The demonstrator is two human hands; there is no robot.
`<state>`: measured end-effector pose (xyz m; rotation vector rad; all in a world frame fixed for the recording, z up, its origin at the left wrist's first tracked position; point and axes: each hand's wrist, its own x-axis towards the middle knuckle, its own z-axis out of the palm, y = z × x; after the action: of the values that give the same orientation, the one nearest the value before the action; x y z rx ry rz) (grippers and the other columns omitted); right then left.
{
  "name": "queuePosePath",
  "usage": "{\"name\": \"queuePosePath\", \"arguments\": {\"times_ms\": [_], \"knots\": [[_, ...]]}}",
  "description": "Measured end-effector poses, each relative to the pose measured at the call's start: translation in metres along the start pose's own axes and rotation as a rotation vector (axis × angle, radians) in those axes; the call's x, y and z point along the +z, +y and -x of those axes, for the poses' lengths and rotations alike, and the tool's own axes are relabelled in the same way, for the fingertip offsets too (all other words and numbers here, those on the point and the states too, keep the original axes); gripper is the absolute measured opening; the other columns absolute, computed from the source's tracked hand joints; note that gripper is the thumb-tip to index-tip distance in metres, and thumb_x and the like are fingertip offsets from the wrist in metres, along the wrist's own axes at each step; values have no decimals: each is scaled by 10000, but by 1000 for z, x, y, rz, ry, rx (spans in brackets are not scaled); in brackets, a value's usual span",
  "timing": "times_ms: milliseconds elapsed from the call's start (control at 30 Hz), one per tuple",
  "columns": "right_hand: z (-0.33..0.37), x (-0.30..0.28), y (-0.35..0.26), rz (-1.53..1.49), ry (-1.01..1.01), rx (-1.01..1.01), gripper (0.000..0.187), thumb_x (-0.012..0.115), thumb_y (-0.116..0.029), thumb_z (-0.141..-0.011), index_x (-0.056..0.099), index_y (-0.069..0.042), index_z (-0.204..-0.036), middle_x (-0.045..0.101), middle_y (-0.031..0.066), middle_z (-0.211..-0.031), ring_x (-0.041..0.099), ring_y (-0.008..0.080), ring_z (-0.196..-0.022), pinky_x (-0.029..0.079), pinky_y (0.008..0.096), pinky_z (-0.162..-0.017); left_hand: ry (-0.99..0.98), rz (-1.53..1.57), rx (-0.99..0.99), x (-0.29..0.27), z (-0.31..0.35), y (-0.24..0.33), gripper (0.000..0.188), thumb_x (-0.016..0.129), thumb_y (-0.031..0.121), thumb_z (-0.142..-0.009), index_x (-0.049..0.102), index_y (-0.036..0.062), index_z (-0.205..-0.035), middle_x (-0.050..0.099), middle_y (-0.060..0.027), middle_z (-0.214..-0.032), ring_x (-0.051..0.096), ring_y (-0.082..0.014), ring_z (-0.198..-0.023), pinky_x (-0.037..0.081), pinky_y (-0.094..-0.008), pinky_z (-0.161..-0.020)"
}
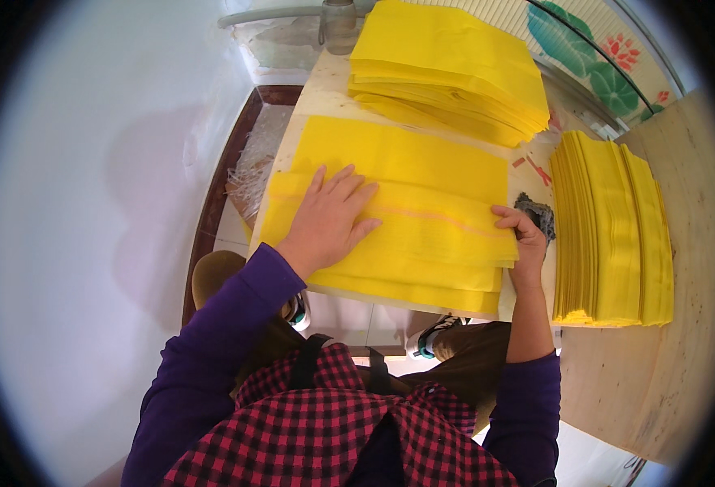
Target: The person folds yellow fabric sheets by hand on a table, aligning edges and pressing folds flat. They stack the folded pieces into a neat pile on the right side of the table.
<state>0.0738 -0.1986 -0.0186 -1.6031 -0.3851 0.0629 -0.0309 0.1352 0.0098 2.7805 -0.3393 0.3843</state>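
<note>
Yellow fabric-like sheets [422, 280] lie flat in front of me on the wooden table, one folded over with a faint orange line across it. My left hand [330, 215] rests flat on the folded part, fingers spread. At the sheet's right edge, my right hand [524, 243] pinches the folded yellow layer between thumb and fingers. Beside that hand lies a dark grey, ragged-edged object [536, 217], partly hidden by the fingers.
A thick stack of yellow sheets [447, 49] sits at the back of the table. Another folded yellow stack [613, 231] stands to the right on bare wood [617, 381]. Small red strips [539, 170] lie between them. A jar [339, 24] stands at the far left corner, near a white wall [89, 227].
</note>
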Motion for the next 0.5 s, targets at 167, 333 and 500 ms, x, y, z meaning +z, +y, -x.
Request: {"name": "queuePosePath", "arguments": {"times_ms": [167,333,500], "knots": [[7,1,2,-4,-5,-4,137,696,65,-767,637,-6,-867,643,121,-1146,599,180,-1034,465,299,-915,2,43,0,3,3,-1,478,549,366,-910,517,65,-1280,492,-143,-1298,370,-329,-1331,213,-500,-1135],[14,-1,0,72,-14,-36,120,687,59,-790,637,-5,-879,643,113,-1140,601,179,-1027,473,292,-901,29,70,-7,8,3,-1,429,571,354,-898,545,62,-1212,493,-144,-1318,381,-321,-1324,238,-484,-1124],[16,1,1,96,-20,-62,102,660,64,-812,638,0,-889,651,104,-1123,601,160,-999,471,275,-876,32,80,17,10,3,-2,439,574,334,-896,527,46,-1225,476,-143,-1356,380,-309,-1331,234,-467,-1134]]}}
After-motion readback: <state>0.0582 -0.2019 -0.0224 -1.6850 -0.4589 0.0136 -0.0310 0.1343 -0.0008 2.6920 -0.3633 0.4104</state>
